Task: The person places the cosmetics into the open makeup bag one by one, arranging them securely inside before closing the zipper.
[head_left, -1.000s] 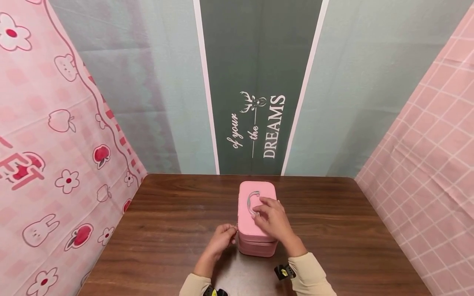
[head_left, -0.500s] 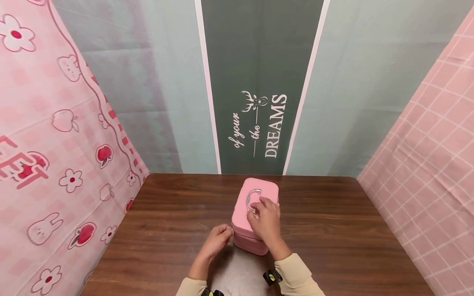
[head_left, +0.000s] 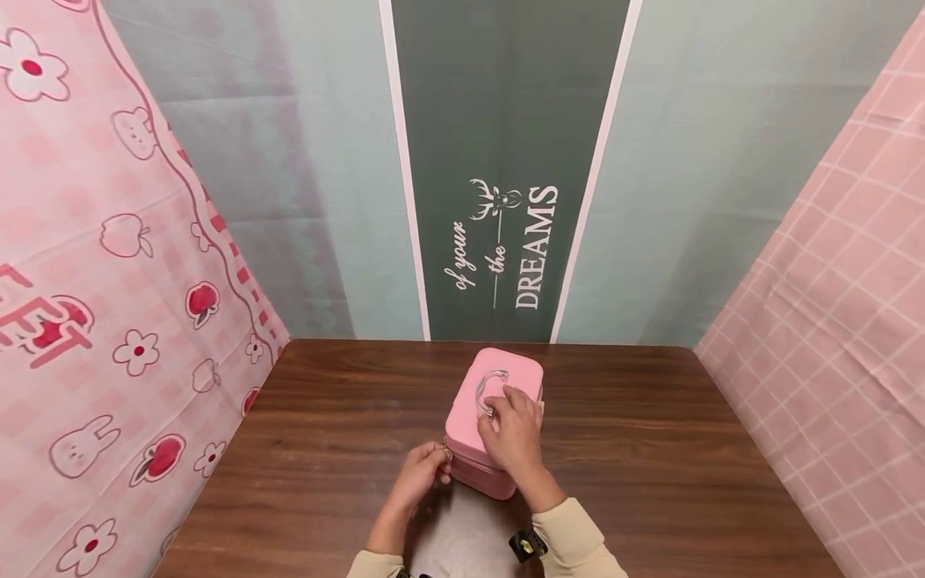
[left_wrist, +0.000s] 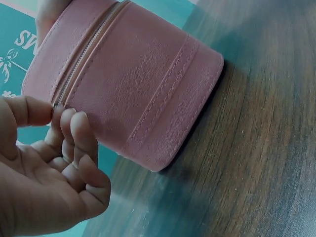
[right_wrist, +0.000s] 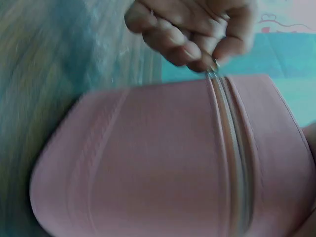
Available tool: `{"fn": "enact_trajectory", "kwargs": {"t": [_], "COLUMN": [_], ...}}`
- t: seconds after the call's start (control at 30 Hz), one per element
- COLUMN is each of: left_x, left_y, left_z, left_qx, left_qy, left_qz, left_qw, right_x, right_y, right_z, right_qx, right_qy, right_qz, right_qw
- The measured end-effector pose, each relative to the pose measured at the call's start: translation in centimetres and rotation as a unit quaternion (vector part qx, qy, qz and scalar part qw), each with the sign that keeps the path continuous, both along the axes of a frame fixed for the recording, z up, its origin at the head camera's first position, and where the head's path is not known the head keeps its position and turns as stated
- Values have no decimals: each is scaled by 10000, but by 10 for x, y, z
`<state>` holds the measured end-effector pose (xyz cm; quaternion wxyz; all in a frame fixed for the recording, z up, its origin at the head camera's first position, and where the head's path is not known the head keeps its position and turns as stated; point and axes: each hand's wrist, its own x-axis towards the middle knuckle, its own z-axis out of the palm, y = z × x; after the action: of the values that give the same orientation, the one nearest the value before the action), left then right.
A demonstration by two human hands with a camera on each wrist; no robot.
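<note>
A pink case (head_left: pixel 468 421) stands slightly turned on the wooden table, its lid facing up and a silver handle (head_left: pixel 480 391) on top. My left hand (head_left: pixel 419 475) pinches the zipper pull (right_wrist: pixel 212 70) at the near left corner. Along the near end runs the zipper (left_wrist: pixel 88 52), with its metal teeth showing in the left wrist view. My right hand (head_left: pixel 517 429) grips the case from above, thumb and index finger at the near end of the handle and the other fingers bent over the right part of the lid. Its palm is hidden.
The brown wooden table (head_left: pixel 636 449) reaches back to a green and grey-blue cloth backdrop (head_left: pixel 491 104). Pink patterned cloth (head_left: pixel 166 385) hangs at the left, pink checked cloth (head_left: pixel 831 321) at the right. A black wrist camera (head_left: pixel 527 546) sits on my right wrist.
The case has turned clockwise, its near end swinging left toward me. Both hands have shifted left with it, the left still at the zipper pull, the right still on the lid.
</note>
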<state>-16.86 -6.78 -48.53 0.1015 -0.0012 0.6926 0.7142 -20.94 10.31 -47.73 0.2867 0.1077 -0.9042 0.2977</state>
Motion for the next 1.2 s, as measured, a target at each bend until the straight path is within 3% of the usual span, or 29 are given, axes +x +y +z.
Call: {"fn": "enact_trajectory", "kwargs": {"t": [0.17,0.27,0.4,0.47,0.63,0.87,0.97,1.2], "left_x": [-13,-15,-13,-11,-9,-12,-9,6], "left_y": [-4,-5,-7,-8,-9,-5,-5,-4], "left_z": [-26,-31,-33,-34,-31,-29,-31,-36], "left_qx": [98,31,-61,-53,128,300,282,374], "left_qy": [-234,-221,-62,-14,167,148,246,279], "left_qz": [428,552,355,161,-162,-51,-33,-523], "left_qw": [9988,9982,9993,9999,9996,9994,9993,9975], "right_x": [-4,-11,-17,-17,-14,1,6,9], "right_y": [22,33,36,34,27,3,-12,-40], "right_z": [4,7,5,2,-6,-12,-13,-11], "right_qx": [593,1072,1685,1821,1681,1632,1629,1569], "right_qy": [-103,23,113,179,387,523,471,7], "right_qz": [1008,1881,2754,2818,2361,1028,461,-488], "right_qw": [9931,9763,9464,9419,9563,9798,9844,9864]}}
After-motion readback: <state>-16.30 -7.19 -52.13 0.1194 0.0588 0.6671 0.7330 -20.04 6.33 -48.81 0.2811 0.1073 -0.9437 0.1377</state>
